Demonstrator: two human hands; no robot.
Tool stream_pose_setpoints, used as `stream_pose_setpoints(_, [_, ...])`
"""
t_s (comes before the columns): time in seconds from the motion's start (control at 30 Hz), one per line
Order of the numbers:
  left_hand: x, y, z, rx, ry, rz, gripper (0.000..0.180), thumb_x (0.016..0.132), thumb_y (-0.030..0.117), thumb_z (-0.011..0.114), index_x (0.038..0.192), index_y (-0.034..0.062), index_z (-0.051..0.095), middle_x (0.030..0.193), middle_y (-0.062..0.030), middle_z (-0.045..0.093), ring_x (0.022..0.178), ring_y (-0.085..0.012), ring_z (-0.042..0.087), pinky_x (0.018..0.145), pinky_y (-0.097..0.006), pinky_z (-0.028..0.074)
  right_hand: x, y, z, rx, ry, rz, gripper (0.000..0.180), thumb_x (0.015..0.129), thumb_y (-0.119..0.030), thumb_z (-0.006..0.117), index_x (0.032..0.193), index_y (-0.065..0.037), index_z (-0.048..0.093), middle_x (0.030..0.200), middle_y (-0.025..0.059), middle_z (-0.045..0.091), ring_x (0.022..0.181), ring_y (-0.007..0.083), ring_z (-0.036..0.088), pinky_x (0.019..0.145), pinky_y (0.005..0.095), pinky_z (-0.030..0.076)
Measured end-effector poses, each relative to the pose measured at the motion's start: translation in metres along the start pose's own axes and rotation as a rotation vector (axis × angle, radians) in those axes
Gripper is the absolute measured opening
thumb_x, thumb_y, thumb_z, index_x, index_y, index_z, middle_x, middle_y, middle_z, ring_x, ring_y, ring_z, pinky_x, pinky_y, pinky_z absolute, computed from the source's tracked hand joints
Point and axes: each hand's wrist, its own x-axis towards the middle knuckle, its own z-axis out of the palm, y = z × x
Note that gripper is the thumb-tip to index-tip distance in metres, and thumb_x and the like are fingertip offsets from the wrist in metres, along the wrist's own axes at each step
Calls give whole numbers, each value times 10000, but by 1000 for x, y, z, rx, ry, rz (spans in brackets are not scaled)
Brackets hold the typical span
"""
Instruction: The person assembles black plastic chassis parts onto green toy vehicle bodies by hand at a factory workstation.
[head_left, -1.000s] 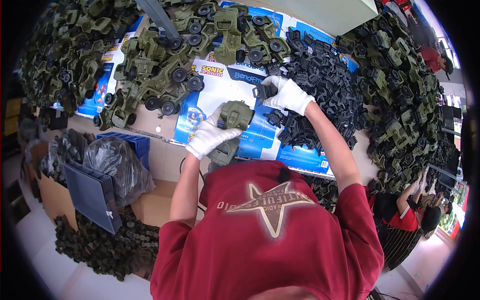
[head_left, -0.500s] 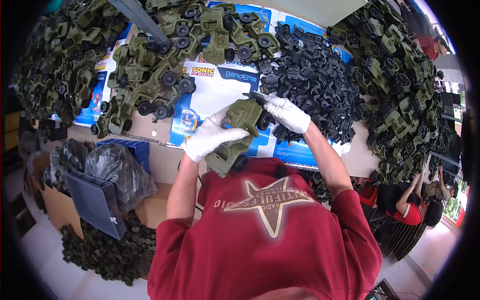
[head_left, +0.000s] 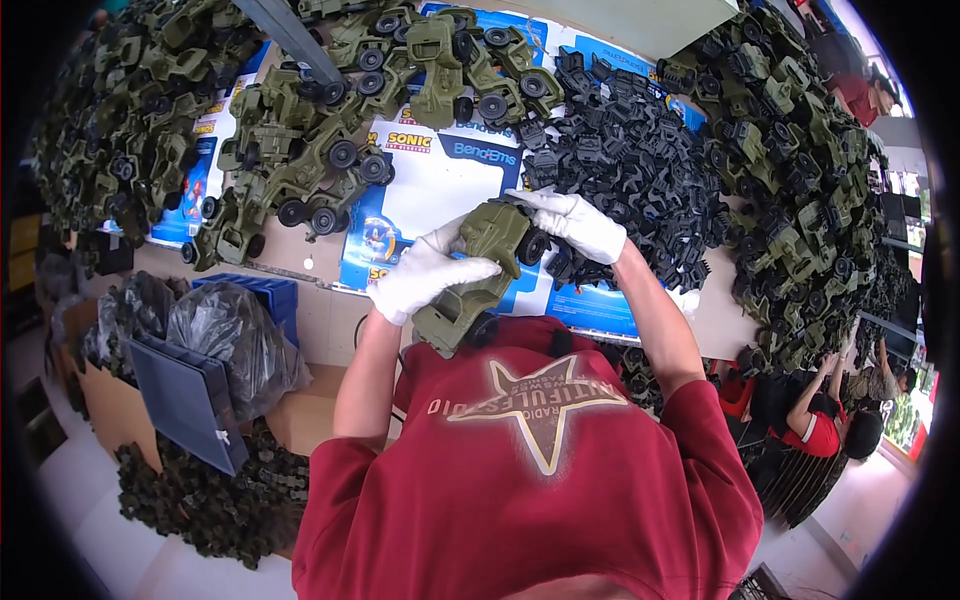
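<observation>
An olive-green toy jeep (head_left: 495, 232) with black wheels is held at a slant above the table edge, close to my chest. My left hand (head_left: 425, 275), in a white glove, is closed around its middle, the thumb lying across the body. At the jeep's far end my right hand (head_left: 578, 226), also gloved in white, pinches a small black plastic part against it; the fingers cover most of that part. Just beyond my right hand lies a heap of black plastic parts (head_left: 630, 160).
More green toy jeeps (head_left: 300, 170) are heaped on the left and far side, with another pile (head_left: 790, 190) at right. Printed cardboard sheets (head_left: 440, 180) cover the table. A grey post (head_left: 290, 40) rises at the back. Grey crates (head_left: 190, 400) and plastic bags stand lower left. Other people sit at right.
The black part stuck out past my right fingers before; now those fingers reach over it and press at the jeep's far end. My left hand keeps its hold, almost unmoved.
</observation>
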Motion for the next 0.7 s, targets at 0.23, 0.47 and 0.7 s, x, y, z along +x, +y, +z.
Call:
stream_pose_setpoints(0.23, [12,-11,29,5,159,122,948,759,220,843,1522,38,309,1200,-90,654,1070,-148,604,993,-296,460,15,-15,26,-177,310,-220,325,1025,-210,457,1212,-30,653,1177,94,655,1140,207,575,1045,336,398])
stream_pose_setpoints(0.47, [35,-55,15,-371,74,412,1044,692,388,882,1484,-6,328,1344,-121,533,1248,-203,511,1058,-342,420,18,-16,50,-221,268,-417,388,963,-126,475,1318,5,557,1230,161,615,1228,302,526,1065,386,376])
stream_pose_setpoints(0.7, [30,-51,18,-357,153,488,1037,620,470,914,1399,1,417,1287,-109,571,1179,-196,562,1013,-336,464,13,-13,84,-536,529,-495,770,711,-403,767,1317,-11,498,1230,171,573,1182,342,532,1016,437,410])
